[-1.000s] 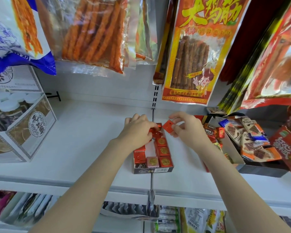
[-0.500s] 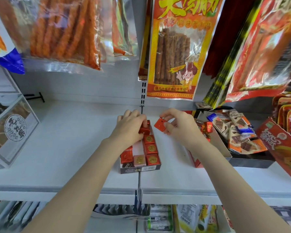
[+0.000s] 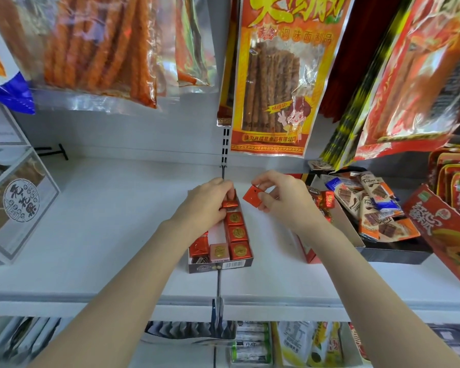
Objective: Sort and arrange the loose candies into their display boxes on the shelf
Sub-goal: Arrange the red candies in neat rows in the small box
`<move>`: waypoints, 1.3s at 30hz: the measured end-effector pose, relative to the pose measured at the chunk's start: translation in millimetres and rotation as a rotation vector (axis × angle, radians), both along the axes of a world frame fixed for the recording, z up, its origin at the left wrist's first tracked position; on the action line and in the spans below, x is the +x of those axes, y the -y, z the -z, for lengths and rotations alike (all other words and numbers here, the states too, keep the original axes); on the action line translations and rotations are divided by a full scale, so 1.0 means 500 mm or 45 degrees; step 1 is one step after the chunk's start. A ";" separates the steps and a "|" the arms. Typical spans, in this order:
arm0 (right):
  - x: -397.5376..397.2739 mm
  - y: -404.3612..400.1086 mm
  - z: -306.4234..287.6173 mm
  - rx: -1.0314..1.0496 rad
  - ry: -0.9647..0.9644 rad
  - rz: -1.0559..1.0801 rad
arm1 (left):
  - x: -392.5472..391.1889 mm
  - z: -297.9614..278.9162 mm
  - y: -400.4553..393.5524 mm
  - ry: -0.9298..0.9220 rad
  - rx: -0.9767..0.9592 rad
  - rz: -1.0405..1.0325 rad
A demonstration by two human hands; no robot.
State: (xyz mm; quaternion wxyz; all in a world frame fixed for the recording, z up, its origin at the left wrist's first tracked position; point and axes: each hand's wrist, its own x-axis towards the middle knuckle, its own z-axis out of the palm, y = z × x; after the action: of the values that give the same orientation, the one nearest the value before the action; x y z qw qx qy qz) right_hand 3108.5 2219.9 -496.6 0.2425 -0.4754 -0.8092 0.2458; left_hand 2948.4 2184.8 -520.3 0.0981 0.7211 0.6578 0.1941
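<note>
A small dark display box (image 3: 220, 266) sits on the white shelf (image 3: 112, 224), holding red square candies (image 3: 236, 233) with gold seals and one pink candy (image 3: 219, 252). My left hand (image 3: 206, 205) rests over the box's far end, fingers closed on a red candy (image 3: 229, 203) there. My right hand (image 3: 282, 199) hovers just right of the box, pinching another red square candy (image 3: 253, 195) by thumb and fingers. To the right, a larger black box (image 3: 393, 252) holds several loose chocolate bars (image 3: 369, 200) and red wrapped candies (image 3: 327, 199).
Snack bags (image 3: 271, 75) hang above the shelf's back. A clear boxed product (image 3: 16, 205) stands at the left, red packets (image 3: 441, 227) at the far right. A lower shelf (image 3: 250, 343) holds more goods.
The camera view swung so the scene slid left. My right hand drew the red candy slightly away from the box; my left hand stays on the box's far end.
</note>
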 end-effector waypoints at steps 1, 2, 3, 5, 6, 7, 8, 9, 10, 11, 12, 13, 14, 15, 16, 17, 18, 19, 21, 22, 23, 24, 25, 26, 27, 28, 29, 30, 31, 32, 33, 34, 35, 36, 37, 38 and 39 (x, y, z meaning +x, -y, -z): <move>0.001 0.000 0.000 -0.001 0.001 -0.001 | -0.002 -0.002 0.000 -0.011 -0.017 0.010; 0.001 0.000 0.000 -0.003 0.004 -0.001 | -0.005 -0.004 0.000 -0.023 -0.039 0.024; 0.001 0.000 0.001 -0.005 0.008 0.000 | -0.009 -0.006 0.001 -0.031 -0.063 0.041; 0.001 -0.001 -0.001 -0.006 0.015 0.001 | -0.018 -0.008 0.004 -0.026 -0.101 0.075; 0.001 -0.001 -0.001 -0.002 0.014 0.001 | -0.021 -0.008 0.007 -0.018 -0.105 0.087; 0.000 -0.001 -0.002 0.002 0.012 0.004 | -0.025 -0.008 0.010 -0.012 -0.100 0.094; 0.000 -0.001 -0.003 0.002 0.009 0.007 | -0.027 -0.009 0.013 -0.010 -0.087 0.099; 0.000 -0.001 -0.003 -0.005 0.001 0.012 | -0.029 -0.009 0.015 -0.013 -0.075 0.105; -0.001 -0.001 -0.003 -0.014 -0.011 0.015 | -0.031 -0.009 0.018 -0.022 -0.069 0.113; -0.003 -0.001 -0.002 -0.021 -0.027 0.015 | -0.032 -0.008 0.019 -0.044 -0.077 0.123; -0.005 -0.002 -0.001 -0.025 -0.045 0.015 | -0.031 -0.006 0.021 -0.078 -0.096 0.133; -0.007 -0.001 0.001 -0.026 -0.060 0.017 | -0.030 -0.004 0.022 -0.099 -0.116 0.139; -0.010 -0.002 0.002 -0.021 -0.069 0.022 | -0.028 -0.001 0.023 -0.092 -0.124 0.135; -0.012 -0.002 0.003 -0.012 -0.074 0.032 | -0.028 0.001 0.024 -0.070 -0.109 0.116; -0.015 -0.002 0.004 -0.003 -0.079 0.042 | -0.028 0.002 0.024 -0.049 -0.072 0.084; -0.019 -0.001 0.004 0.003 -0.083 0.049 | -0.029 0.002 0.024 -0.039 -0.021 0.042; -0.022 0.000 0.005 0.007 -0.083 0.051 | -0.031 0.002 0.024 -0.035 0.030 0.003; -0.026 0.002 0.007 0.010 -0.077 0.049 | -0.033 0.002 0.026 -0.034 0.064 -0.024; -0.036 0.006 0.011 0.025 -0.054 0.016 | -0.036 0.004 0.029 -0.048 0.072 -0.037; -0.041 0.007 0.012 0.041 -0.031 -0.021 | -0.035 0.006 0.031 -0.063 0.052 -0.033; -0.047 0.009 0.013 0.071 0.011 -0.066 | -0.033 0.007 0.033 -0.083 0.025 -0.028; -0.052 0.010 0.015 0.121 0.072 -0.104 | -0.031 0.008 0.033 -0.107 -0.001 -0.024; -0.056 0.012 0.019 0.186 0.139 -0.126 | -0.030 0.008 0.032 -0.124 -0.021 -0.022; -0.061 0.014 0.024 0.250 0.196 -0.133 | -0.029 0.008 0.031 -0.127 -0.035 -0.025; -0.065 0.017 0.029 0.299 0.242 -0.135 | -0.028 0.008 0.030 -0.119 -0.042 -0.029; -0.068 0.019 0.034 0.332 0.278 -0.145 | -0.028 0.008 0.030 -0.108 -0.045 -0.034; -0.071 0.019 0.038 0.342 0.312 -0.164 | -0.028 0.008 0.029 -0.098 -0.047 -0.039; -0.071 0.018 0.039 0.330 0.336 -0.190 | -0.029 0.008 0.029 -0.086 -0.051 -0.043; -0.069 0.014 0.037 0.288 0.345 -0.220 | -0.030 0.009 0.028 -0.073 -0.054 -0.045; -0.066 0.009 0.034 0.230 0.345 -0.258 | -0.031 0.009 0.027 -0.061 -0.058 -0.046; -0.062 0.006 0.031 0.175 0.342 -0.293 | -0.031 0.010 0.027 -0.049 -0.062 -0.047; -0.059 0.003 0.031 0.141 0.334 -0.312 | -0.031 0.010 0.027 -0.040 -0.065 -0.047; -0.056 0.003 0.032 0.128 0.317 -0.308 | -0.032 0.010 0.028 -0.035 -0.061 -0.046; -0.055 0.003 0.035 0.124 0.293 -0.289 | -0.032 0.009 0.028 -0.031 -0.050 -0.046; -0.054 0.005 0.038 0.123 0.270 -0.266 | -0.032 0.008 0.029 -0.019 -0.031 -0.050; -0.055 0.006 0.041 0.126 0.248 -0.245 | -0.033 0.005 0.029 0.002 -0.007 -0.062; -0.057 0.006 0.044 0.128 0.232 -0.226 | -0.033 0.001 0.029 0.029 0.024 -0.081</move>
State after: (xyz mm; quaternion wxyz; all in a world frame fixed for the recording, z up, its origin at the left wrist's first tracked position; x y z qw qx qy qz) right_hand 3080.2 2216.8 -518.6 0.1690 -0.4094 -0.8781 0.1811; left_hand 2931.6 2170.3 -521.1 0.0928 0.6985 0.6773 0.2115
